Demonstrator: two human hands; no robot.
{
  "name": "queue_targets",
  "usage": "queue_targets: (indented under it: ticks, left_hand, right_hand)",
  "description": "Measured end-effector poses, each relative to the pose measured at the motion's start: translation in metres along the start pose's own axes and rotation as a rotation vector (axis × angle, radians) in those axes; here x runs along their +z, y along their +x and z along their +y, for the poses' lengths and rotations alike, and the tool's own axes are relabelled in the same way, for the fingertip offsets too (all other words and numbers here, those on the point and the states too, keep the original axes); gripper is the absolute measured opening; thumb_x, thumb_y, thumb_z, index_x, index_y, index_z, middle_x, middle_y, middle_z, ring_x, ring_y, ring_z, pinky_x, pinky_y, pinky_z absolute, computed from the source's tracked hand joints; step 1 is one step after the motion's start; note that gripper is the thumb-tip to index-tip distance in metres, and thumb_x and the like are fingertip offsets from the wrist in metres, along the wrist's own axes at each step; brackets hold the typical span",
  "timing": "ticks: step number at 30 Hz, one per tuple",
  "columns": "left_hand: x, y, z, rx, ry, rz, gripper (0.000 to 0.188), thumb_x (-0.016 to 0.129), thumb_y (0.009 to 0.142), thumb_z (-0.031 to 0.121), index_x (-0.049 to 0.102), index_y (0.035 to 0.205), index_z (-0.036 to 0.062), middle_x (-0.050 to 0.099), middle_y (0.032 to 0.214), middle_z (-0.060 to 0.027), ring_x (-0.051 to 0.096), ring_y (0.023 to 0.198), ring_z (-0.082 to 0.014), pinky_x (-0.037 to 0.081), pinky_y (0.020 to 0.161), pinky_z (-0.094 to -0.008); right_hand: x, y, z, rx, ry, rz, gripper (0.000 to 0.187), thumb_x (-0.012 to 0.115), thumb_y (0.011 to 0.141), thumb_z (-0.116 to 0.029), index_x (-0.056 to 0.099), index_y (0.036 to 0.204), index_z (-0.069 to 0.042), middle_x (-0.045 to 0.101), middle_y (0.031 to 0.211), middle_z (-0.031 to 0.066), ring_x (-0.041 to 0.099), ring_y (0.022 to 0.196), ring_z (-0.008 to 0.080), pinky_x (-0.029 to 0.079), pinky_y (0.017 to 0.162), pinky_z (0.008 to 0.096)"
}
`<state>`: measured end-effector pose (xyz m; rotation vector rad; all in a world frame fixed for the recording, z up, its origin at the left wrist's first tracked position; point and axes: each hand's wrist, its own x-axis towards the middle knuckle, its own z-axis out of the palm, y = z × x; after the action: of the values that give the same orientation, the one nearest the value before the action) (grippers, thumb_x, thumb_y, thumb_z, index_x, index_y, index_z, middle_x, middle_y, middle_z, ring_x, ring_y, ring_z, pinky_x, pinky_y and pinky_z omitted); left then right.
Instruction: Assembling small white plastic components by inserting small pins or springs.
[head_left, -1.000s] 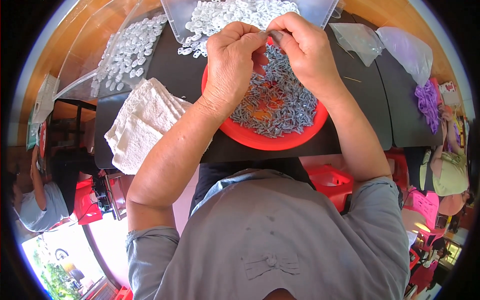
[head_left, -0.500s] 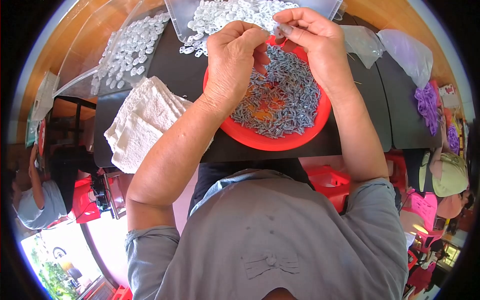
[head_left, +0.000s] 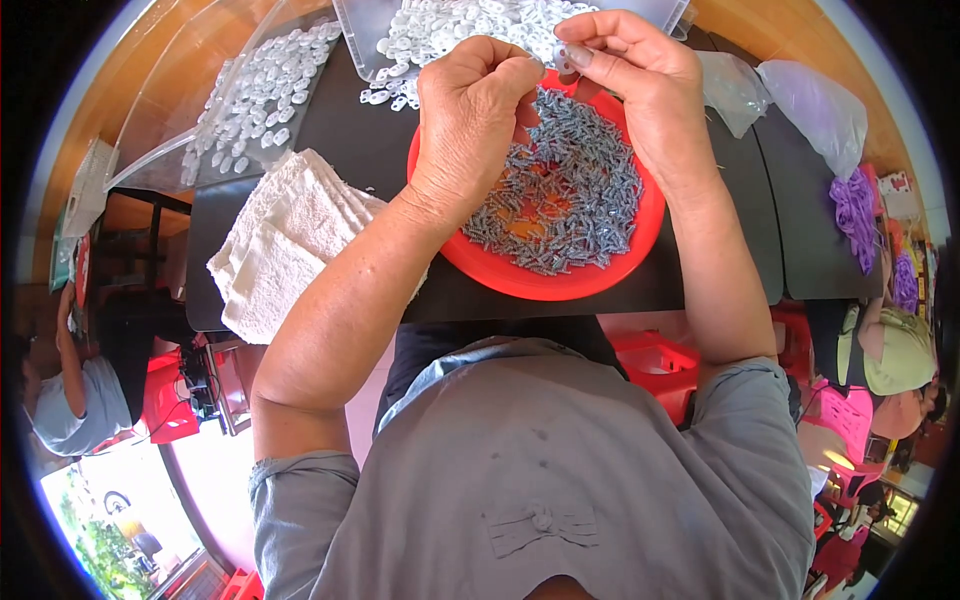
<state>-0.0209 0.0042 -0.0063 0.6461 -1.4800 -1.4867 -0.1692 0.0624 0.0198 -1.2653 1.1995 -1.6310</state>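
Both hands up over the far rim of the red plate (head_left: pixel 520 285). Right hand (head_left: pixel 640 85): grip pinched together on a small white plastic clip (head_left: pixel 566 62), thumb and forefinger. Left hand (head_left: pixel 475 115): fingers curled in toward the same spot, tips meeting the right hand's; can't tell what, if anything, it holds. Plate sits on the dark tabletop (head_left: pixel 340 120), full of small grey screws (head_left: pixel 560 205). Left forearm crosses the plate's near-left edge. Folded white towel (head_left: pixel 290 235) just left of the plate. Beyond: clear trays of white clips (head_left: pixel 255 95). Right side: clear plastic bags (head_left: pixel 815 100), purple pieces (head_left: pixel 860 205).
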Motion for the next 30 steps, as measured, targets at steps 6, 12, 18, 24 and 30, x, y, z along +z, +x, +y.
queue_targets:
  ticks: [6,12,18,24,30]
  left_hand:
    - [-0.001,0.0,0.0,0.02,0.026,0.004,0.015,0.061,0.086,0.012,0.065,0.085,-0.0034,0.06,0.064,-0.0039,0.058,0.057,-0.0082,0.047,0.047,-0.0228]
    - [-0.001,-0.002,0.003,0.049,0.094,0.003,0.015,0.061,0.085,0.012,0.064,0.084,-0.0028,0.059,0.064,-0.0031,0.057,0.056,-0.0078,0.047,0.048,-0.0235]
    - [0.002,-0.002,0.01,0.031,0.063,-0.022,0.015,0.061,0.085,0.011,0.064,0.084,-0.0035,0.059,0.064,-0.0037,0.056,0.055,-0.0088,0.047,0.048,-0.0241]
    - [-0.006,0.0,0.007,-0.033,-0.002,-0.039,0.019,0.06,0.088,0.013,0.065,0.091,-0.0051,0.062,0.069,-0.0077,0.06,0.059,-0.0139,0.05,0.052,-0.0278]
    - [-0.005,0.001,0.007,-0.032,0.008,-0.018,0.018,0.06,0.088,0.012,0.066,0.089,-0.0047,0.062,0.068,-0.0071,0.06,0.059,-0.0136,0.05,0.051,-0.0276]
  right_hand:
    - [0.001,-0.001,-0.003,-0.071,-0.042,-0.031,0.013,0.059,0.088,0.006,0.061,0.1,0.003,0.063,0.091,0.0053,0.061,0.083,0.0106,0.05,0.075,0.0217]
    - [0.001,-0.002,-0.003,-0.133,-0.111,-0.031,0.013,0.059,0.088,0.008,0.061,0.101,0.004,0.063,0.091,0.0056,0.061,0.084,0.0108,0.05,0.076,0.0215]
    - [-0.012,0.015,0.021,-0.366,0.088,-0.248,0.011,0.058,0.089,0.006,0.06,0.099,0.002,0.063,0.09,0.0038,0.06,0.083,0.0092,0.049,0.073,0.0207]
    - [0.0,-0.002,-0.006,-0.236,-0.299,-0.007,0.008,0.057,0.09,0.004,0.061,0.096,0.001,0.062,0.086,0.003,0.057,0.076,0.0075,0.046,0.067,0.0211]
    - [-0.001,0.005,0.007,-0.813,-0.452,-0.141,0.01,0.057,0.09,0.003,0.063,0.099,0.001,0.063,0.086,0.0041,0.059,0.078,0.0108,0.048,0.07,0.0239]
